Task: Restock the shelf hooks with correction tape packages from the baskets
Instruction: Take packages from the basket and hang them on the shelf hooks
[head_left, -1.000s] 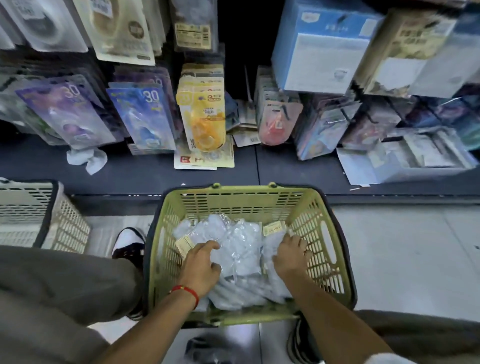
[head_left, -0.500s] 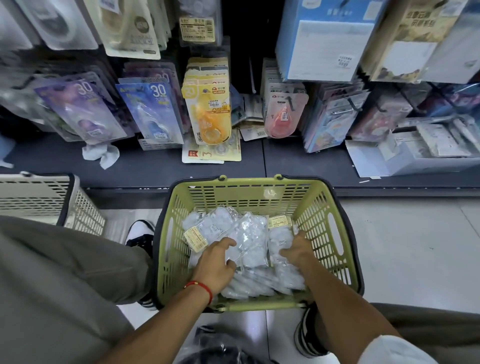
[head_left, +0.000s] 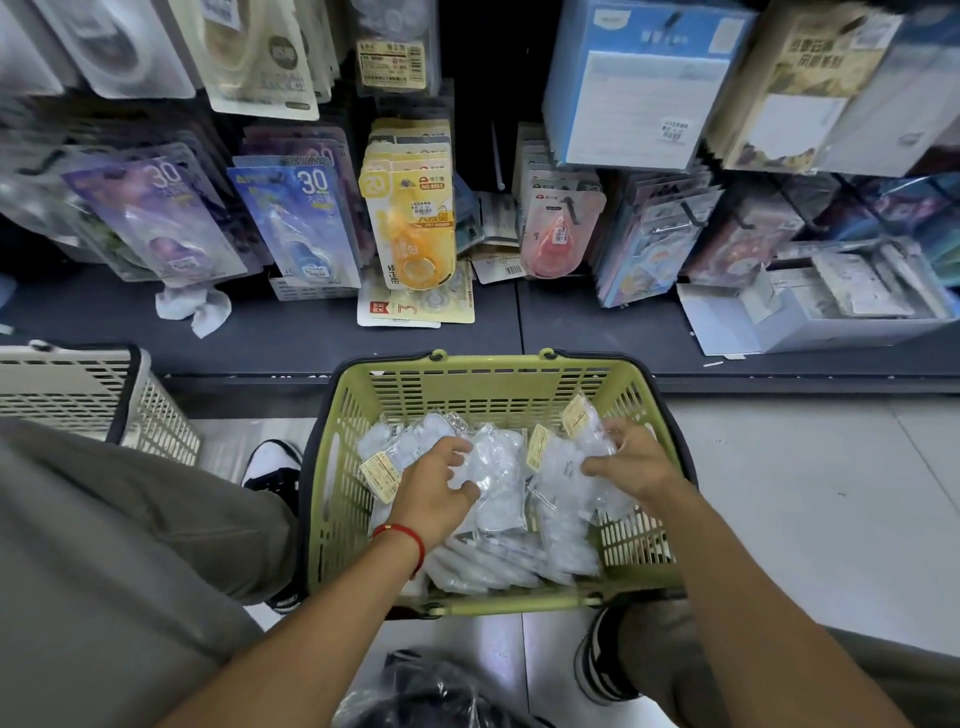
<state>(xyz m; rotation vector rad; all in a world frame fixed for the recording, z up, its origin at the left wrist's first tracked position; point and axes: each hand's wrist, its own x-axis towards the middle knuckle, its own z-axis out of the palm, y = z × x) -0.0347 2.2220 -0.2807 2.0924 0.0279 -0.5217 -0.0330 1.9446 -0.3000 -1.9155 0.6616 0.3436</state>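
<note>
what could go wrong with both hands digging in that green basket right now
The clear packets lie loosely piled and overlapping, so the left hand or right hand may lift several at once and drop some. The green basket sits close against the shelf edge, so lifted packets might knock the yellow pack hanging just above.

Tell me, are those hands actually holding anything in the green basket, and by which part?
Left hand pinches a clear packet at its left edge. Right hand grips another clear packet by its right side. Both are in the green basket.
</note>
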